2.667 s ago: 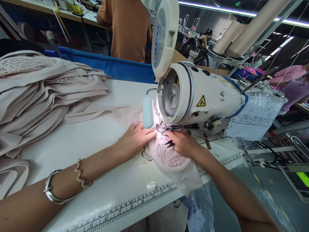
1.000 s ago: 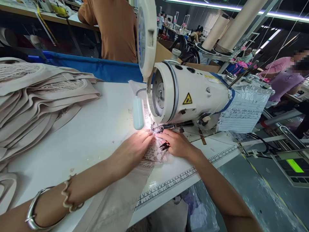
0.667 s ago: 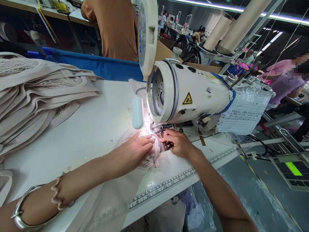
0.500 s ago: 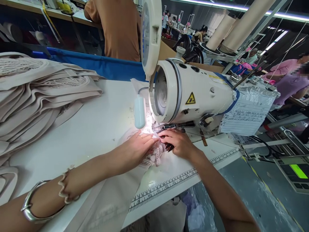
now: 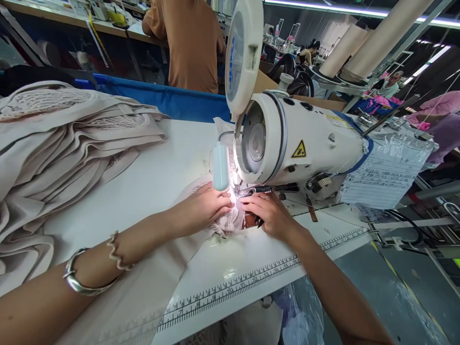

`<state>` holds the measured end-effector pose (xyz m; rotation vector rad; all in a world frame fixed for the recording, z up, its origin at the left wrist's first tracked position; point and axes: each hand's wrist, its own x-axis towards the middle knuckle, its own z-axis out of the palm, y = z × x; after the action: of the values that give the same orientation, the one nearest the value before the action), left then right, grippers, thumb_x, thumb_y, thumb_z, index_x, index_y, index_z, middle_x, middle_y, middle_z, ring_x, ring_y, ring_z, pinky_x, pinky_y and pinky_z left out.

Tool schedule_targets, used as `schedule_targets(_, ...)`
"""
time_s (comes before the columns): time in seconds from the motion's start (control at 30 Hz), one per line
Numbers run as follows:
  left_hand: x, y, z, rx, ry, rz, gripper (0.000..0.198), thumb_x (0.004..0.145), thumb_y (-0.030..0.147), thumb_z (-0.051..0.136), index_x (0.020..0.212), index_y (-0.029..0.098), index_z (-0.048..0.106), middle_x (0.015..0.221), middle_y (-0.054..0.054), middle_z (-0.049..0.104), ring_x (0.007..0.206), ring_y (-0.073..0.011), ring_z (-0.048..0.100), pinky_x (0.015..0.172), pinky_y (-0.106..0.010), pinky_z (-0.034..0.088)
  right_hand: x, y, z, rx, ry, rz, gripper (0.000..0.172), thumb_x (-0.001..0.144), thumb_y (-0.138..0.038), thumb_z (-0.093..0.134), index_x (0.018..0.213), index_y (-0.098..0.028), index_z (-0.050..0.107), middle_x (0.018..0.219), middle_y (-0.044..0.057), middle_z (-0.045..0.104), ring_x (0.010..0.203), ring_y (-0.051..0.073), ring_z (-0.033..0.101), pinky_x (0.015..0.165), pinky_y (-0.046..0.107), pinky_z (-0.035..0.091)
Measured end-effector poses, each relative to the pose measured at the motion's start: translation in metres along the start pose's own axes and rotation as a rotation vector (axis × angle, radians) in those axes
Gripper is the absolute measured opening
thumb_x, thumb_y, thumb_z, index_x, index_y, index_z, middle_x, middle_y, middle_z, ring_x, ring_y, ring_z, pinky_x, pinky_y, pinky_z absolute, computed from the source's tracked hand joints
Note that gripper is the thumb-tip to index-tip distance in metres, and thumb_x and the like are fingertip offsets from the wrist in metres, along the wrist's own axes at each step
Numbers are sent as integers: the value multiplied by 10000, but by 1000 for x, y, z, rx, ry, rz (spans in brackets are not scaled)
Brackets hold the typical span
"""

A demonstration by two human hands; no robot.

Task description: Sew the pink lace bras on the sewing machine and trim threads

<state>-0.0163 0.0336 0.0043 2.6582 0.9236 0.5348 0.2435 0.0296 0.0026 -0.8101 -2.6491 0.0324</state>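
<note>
A beige lace piece point(image 5: 227, 221) lies bunched under the head of a white sewing machine point(image 5: 298, 141), lit by its small lamp point(image 5: 220, 166). My left hand point(image 5: 203, 209) rests on the lace with fingers flat and together, fingertips at the needle area. My right hand point(image 5: 269, 212) is curled on the lace's right side, and dark snips point(image 5: 256, 222) show under its palm. A plain beige fabric length point(image 5: 151, 282) trails from the lace toward me under my left forearm, which wears a silver bangle point(image 5: 77, 282).
A tall stack of beige lace garments point(image 5: 61, 139) fills the table's left. A ruler strip point(image 5: 230, 287) runs along the front edge. Papers in plastic point(image 5: 384, 175) hang off the machine's right. A person in an orange shirt point(image 5: 194, 43) stands beyond a blue divider point(image 5: 161, 98).
Since 2.7 s ago the lace piece has been turned and bunched; its beige length now trails toward me on the left. Both hands stay by the needle, the right one curling closer in.
</note>
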Motion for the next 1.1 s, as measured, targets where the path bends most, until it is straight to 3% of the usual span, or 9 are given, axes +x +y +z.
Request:
schedule_targets(0.17,-1,7,4,83,51,107,317,1030,158,369,851,163,631,962,-95,650,797,-199,550,748,-340,422,2,-4,0,53,49,-26,263,940,-68,495,1038,-197,703,1123,75,746,1002,237,631,894,413,526)
schedule_targets(0.3,-1,6,6,66,73,148,266,980,80,405,831,168,606,796,-59,600,711,-184,503,656,-315,402,3,-5,1,80,49,-21,295,957,-78,471,1107,-202,692,1072,69,749,982,230,631,873,407,536)
schedule_targets(0.43,-1,5,3,111,76,197,240,975,81,435,966,178,654,902,-79,629,777,-188,549,635,-308,395,3,-4,2,60,57,-30,282,954,-72,476,1091,-190,692,1087,66,752,983,220,628,880,404,522)
schedule_targets(0.57,0,6,2,174,88,155,233,972,96,445,1014,177,659,966,-102,631,799,-202,561,597,-309,378,3,-4,3,56,120,-58,206,944,-92,533,1055,-175,686,1102,66,753,989,224,621,843,384,526)
schedule_targets(0.8,-2,3,7,170,99,168,256,908,19,443,943,193,628,996,-77,663,841,-218,560,659,-328,371,5,-5,3,75,123,-58,187,950,-98,540,1064,-170,671,1057,72,753,952,223,617,835,379,538)
schedule_targets(1.0,-3,4,7,158,42,161,188,962,112,480,1039,193,631,1088,-86,673,895,-232,571,714,-349,390,4,-4,3,44,114,-61,256,954,-48,466,997,-183,680,1046,63,752,940,214,609,820,381,518)
schedule_targets(1.1,-3,7,4,240,-3,129,204,963,176,518,1129,191,634,1081,-100,651,876,-258,573,666,-355,381,4,-4,3,35,119,-71,249,949,-50,468,961,-183,679,1043,59,753,942,213,602,818,380,510)
